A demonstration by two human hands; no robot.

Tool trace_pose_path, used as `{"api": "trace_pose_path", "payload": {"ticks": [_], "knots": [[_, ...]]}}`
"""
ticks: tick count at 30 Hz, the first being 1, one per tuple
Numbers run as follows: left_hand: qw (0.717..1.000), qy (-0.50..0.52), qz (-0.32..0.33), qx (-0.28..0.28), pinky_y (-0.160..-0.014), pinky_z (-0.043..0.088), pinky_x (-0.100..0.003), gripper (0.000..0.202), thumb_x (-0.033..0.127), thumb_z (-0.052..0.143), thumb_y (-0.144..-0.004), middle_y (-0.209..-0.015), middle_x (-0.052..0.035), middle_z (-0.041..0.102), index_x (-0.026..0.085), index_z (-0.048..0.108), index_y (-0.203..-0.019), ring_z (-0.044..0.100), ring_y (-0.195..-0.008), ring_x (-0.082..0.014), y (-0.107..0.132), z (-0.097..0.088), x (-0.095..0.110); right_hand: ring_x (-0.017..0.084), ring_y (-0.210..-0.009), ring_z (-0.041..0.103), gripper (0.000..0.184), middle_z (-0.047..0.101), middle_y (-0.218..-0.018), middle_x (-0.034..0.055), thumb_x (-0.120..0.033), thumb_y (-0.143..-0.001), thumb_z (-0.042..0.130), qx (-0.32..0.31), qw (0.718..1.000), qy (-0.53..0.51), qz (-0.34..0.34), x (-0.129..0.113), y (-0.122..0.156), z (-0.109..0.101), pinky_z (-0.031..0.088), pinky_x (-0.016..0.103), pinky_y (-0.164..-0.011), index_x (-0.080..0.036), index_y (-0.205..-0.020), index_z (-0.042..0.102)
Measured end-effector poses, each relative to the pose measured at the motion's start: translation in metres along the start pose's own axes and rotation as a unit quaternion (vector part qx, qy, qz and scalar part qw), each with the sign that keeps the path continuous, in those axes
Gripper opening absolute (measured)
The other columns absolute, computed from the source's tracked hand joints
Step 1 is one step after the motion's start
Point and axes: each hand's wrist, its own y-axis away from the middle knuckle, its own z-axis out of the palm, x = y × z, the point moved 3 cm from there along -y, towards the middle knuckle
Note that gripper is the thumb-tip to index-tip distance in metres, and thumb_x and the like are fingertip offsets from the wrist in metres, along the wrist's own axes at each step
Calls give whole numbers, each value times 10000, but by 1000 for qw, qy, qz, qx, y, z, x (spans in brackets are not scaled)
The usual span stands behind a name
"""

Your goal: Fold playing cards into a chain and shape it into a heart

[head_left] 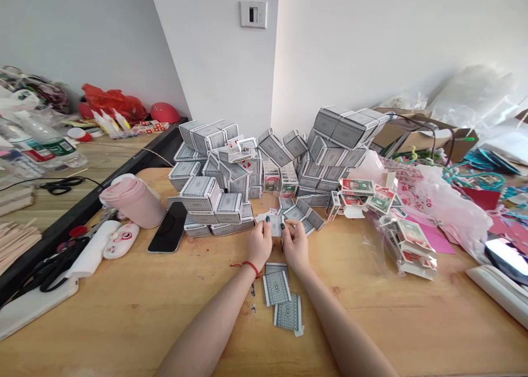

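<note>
Between my left hand and my right hand is a grey-backed playing card, pinched at its two sides by thumbs and fingers. Whether it is one card or more, I cannot tell. Just beyond my hands, folded cards lean at the foot of the stacks. Nearer me, between my forearms, several cards with folded edges lie back side up. Box-like blocks of folded cards rise in a left stack and a right stack. A few loose cards rest on the left stack.
Opened card boxes lie at right beside a plastic bag. Upright card packs stand between the stacks. A phone, a pink cup, a white mouse and black scissors are at left.
</note>
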Motion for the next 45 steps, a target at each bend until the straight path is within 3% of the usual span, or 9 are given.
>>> {"api": "trace_pose_path", "payload": {"ticks": [3, 6, 11, 14, 18, 22, 28, 39, 45], "knots": [[998, 51, -17, -42, -478, 359, -210, 327, 339, 281, -879, -457, 24, 516, 172, 515, -723, 502, -420, -111, 0, 2, -2, 91, -351, 431, 308, 478, -494, -92, -399, -777, 470, 21, 999, -36, 9, -1, -6, -9, 360, 197, -365, -210, -999, 372], [998, 35, 12, -48, -531, 407, -220, 251, 258, 316, -869, -508, 24, 543, 168, 550, -879, 537, -483, -115, 0, 2, 0, 96, -366, 481, 322, 526, -529, -68, -411, -765, 479, 36, 999, -34, 21, -1, -13, -18, 407, 211, -377, -202, -995, 397], [987, -63, 148, -22, -752, 454, -295, 196, 113, 439, -780, -865, -49, 605, 178, 564, -916, 569, -819, -156, 1, -1, 8, 139, -423, 562, 339, 602, -612, 24, -410, -767, 459, 86, 996, -3, 32, 8, -20, -31, 466, 253, -399, -153, -985, 493], [971, -96, 216, -39, -839, 442, -339, 216, 52, 439, -747, -900, -53, 592, 179, 577, -855, 541, -924, -176, 1, 1, 9, 167, -460, 598, 420, 655, -722, 91, -398, -756, 470, 90, 994, 20, 52, 16, -23, -34, 484, 276, -412, -117, -1065, 507], [960, -104, 250, -67, -956, 390, -381, 322, 52, 409, -768, -1109, -71, 555, 182, 541, -1031, 466, -1111, -186, 2, 7, 3, 175, -447, 603, 532, 661, -689, 72, -387, -736, 496, 78, 993, 52, 69, 21, -23, -33, 502, 297, -441, -91, -1177, 465], [958, -168, 224, -67, -989, 350, -449, 422, 128, 435, -787, -1288, -120, 432, 167, 431, -1208, 358, -1224, -242, 2, 12, -4, 165, -406, 575, 566, 629, -588, 22, -430, -738, 499, 72, 993, 78, 56, 19, -20, -30, 476, 274, -397, -114, -1202, 430], [950, -198, 230, -73, -954, 377, -452, 349, 171, 424, -814, -1197, -110, 509, 180, 469, -1160, 422, -1154, -241, 3, 10, -3, 140, -365, 525, 426, 577, -530, -12, -437, -754, 472, 41, 993, 104, 32, 18, -18, -27, 425, 239, -361, -135, -1054, 494], [950, -192, 237, -72, -893, 405, -427, 203, 153, 446, -807, -1023, -88, 572, 172, 529, -991, 471, -1025, -216, 1, 6, 1, 134, -400, 532, 356, 641, -716, 57, -389, -760, 449, 29, 993, 106, 44, 18, -19, -26, 436, 254, -394, -141, -1009, 505], [951, -183, 240, -67, -912, 393, -433, 308, 166, 451, -804, -1131, -114, 530, 168, 477, -1111, 450, -1087, -228, 0, 7, -2, 152, -536, 559, 330, 630, -822, 89, -347, -759, 463, 61, 983, 174, -17, 14, -18, -30, 464, 279, -507, -143, -1006, 544]]}}
